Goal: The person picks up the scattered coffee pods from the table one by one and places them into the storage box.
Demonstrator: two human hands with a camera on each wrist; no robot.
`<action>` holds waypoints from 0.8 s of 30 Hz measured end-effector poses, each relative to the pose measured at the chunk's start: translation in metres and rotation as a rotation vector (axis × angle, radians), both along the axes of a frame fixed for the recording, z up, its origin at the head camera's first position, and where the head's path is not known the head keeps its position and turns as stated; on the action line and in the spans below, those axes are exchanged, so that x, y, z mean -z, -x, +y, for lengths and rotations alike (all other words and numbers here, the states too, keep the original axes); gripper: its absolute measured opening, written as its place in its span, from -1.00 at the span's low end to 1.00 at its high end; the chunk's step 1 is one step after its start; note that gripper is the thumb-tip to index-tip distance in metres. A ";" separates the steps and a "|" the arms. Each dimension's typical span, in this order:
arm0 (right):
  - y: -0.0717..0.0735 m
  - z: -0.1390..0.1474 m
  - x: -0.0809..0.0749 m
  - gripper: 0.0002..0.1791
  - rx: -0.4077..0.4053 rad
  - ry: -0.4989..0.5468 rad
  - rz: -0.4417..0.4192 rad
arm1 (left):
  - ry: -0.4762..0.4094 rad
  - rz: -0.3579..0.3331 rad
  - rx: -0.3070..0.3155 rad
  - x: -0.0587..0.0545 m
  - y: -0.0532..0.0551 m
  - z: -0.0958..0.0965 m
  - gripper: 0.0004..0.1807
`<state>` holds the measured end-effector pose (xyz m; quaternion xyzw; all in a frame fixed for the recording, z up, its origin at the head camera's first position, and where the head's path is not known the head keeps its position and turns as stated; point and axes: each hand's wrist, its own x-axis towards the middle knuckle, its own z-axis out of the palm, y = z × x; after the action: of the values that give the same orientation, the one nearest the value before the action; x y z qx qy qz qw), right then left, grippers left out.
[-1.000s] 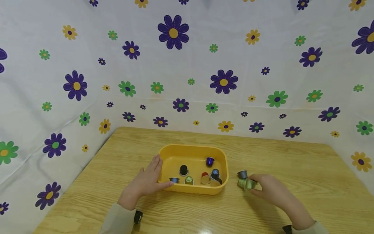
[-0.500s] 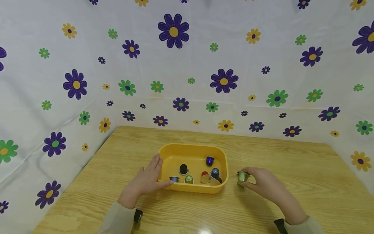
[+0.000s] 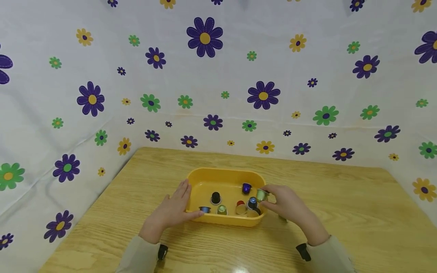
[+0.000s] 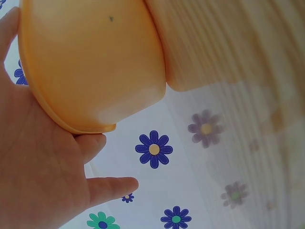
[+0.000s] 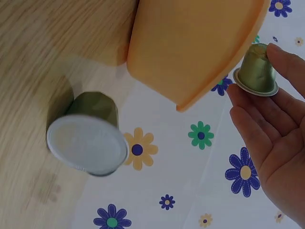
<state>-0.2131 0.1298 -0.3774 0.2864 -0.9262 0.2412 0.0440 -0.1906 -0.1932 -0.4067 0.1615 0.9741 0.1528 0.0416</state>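
Observation:
My right hand pinches a green coffee capsule between thumb and fingers, at the right rim of a yellow plastic tray. In the right wrist view that capsule has its wide rim downward. My left hand rests on the tray's left end, fingers straight along the side and thumb over the front rim. Inside the tray lie several capsules, among them a purple one, a black one, a blue one and another green one.
On the wooden table, right of the tray, another green capsule lies on its side, its pale lid facing the right wrist camera. The edge of a further capsule shows behind it. A flower-patterned white cloth stands around the table.
My right hand has lifted the green capsule off the table beside the tray and carried it left to the tray's right rim. My left hand stays on the tray.

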 end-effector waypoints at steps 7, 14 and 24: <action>0.010 -0.023 0.006 -0.65 0.003 0.053 0.002 | -0.001 0.002 -0.002 -0.003 -0.001 0.001 0.10; 0.017 -0.036 0.011 -0.68 -0.014 0.081 0.039 | -0.001 0.007 0.002 -0.001 0.000 0.001 0.10; 0.020 -0.048 0.007 -0.72 -0.001 0.116 0.017 | -0.005 -0.008 -0.004 0.000 0.001 0.002 0.10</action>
<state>-0.2330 0.0821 -0.3841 0.2857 -0.9102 0.2920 0.0681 -0.1914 -0.1911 -0.4071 0.1593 0.9739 0.1557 0.0447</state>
